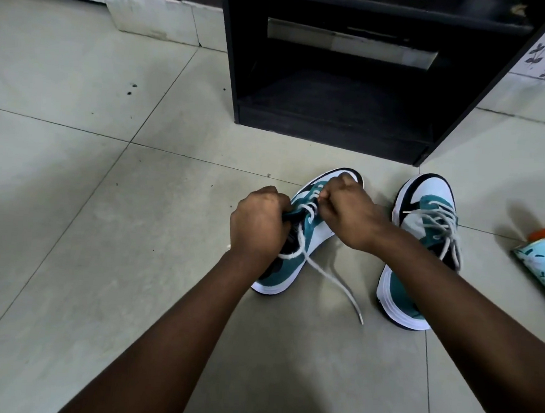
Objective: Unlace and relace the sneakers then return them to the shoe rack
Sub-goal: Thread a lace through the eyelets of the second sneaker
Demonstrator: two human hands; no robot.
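Teal sneaker (298,240) light, soft-sided | left hand (257,224) grip clamped on its collar | right hand (348,211) grip pinching limp lace (331,275) at twelve o'clock | take eyelet edges, judged.

Two bare forearms are showing in the head view, reaching in from the bottom edge, each ending in one of the hands: the left hand (258,224) and the right hand (349,213). The person is wearing no sleeves as far up as the picture is showing; both arms are uncovered from wrist to frame edge. Neither wrist is carrying a watch, band or bracelet, and no rings are showing on the fingers that can be seen. Both hands are going without gloves. The rest of the person's body is lying outside the view.
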